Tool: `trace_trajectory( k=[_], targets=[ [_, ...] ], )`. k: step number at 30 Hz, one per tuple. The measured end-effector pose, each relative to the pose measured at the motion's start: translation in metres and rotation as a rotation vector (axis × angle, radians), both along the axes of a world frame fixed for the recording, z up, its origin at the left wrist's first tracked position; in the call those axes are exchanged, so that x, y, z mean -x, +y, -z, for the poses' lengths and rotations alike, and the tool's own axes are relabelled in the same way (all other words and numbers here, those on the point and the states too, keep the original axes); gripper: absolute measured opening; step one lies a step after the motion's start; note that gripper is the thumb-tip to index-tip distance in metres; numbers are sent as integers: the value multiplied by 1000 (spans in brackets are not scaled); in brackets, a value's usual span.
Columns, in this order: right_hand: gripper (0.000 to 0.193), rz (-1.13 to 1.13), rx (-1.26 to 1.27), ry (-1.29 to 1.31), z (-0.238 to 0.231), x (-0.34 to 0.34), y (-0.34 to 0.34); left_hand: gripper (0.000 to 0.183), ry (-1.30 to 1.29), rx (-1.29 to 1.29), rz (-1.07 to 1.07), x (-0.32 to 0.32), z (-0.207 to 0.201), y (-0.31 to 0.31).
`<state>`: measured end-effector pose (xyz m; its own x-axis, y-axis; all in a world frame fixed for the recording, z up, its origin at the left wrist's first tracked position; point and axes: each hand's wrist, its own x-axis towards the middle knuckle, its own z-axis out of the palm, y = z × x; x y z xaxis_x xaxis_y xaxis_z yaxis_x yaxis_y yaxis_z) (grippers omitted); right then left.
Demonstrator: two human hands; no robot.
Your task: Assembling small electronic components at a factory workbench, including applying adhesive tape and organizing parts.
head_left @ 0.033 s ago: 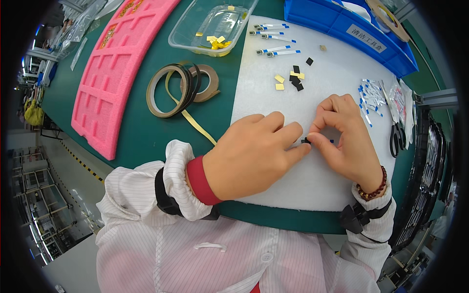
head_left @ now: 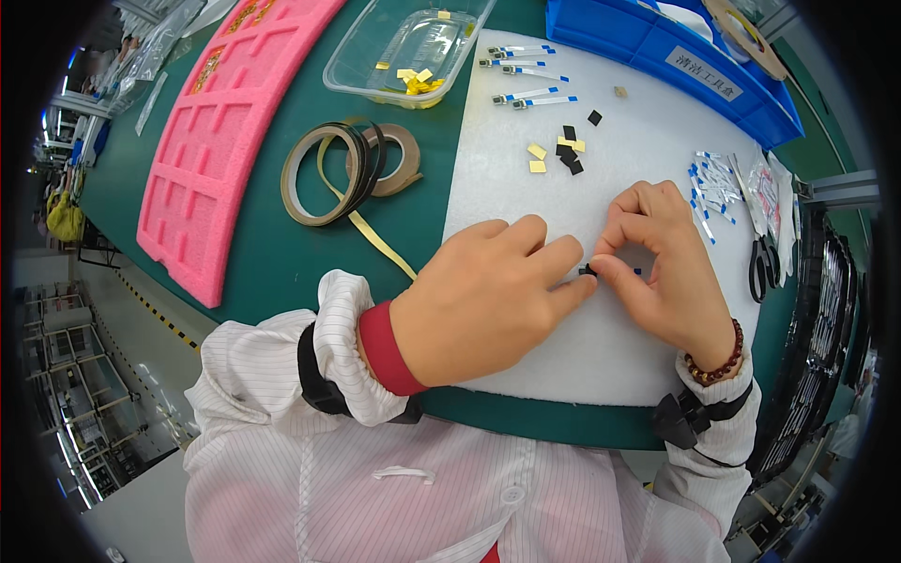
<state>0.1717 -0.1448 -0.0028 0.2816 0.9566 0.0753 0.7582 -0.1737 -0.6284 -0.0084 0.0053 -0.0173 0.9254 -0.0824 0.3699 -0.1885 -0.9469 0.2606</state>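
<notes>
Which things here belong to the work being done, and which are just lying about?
Seemingly in use:
small dark piece between left hand and right hand
white mat beneath
probably black squares, blue-ended strips

Apparently lying about:
scissors
pink foam tray
blue bin

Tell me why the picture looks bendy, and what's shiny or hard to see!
Head view: a fisheye lens, so black corners and a bowed pink foam tray; head view: pale glints on the clear tub; head view: the small dark piece by the right fingers is too tiny to make out.
</notes>
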Motion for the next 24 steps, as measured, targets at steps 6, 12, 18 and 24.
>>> trace_trajectory(
  k=[6, 12, 18, 24],
  targets=[
    [10, 0, -6, -26, 1, 2, 2, 36, 38, -45, 11, 2, -1, -2],
    [11, 29, -11, -27, 4, 5, 5, 38, 78, -51, 11, 3, -2, -2],
    [11, 36, -28, -61, 2, 6, 2, 37, 74, -65, 11, 3, -3, -7],
    [19, 41, -67, -95, 8, 9, 5, 36, 85, -71, -4, 5, -1, -6]
  ],
)
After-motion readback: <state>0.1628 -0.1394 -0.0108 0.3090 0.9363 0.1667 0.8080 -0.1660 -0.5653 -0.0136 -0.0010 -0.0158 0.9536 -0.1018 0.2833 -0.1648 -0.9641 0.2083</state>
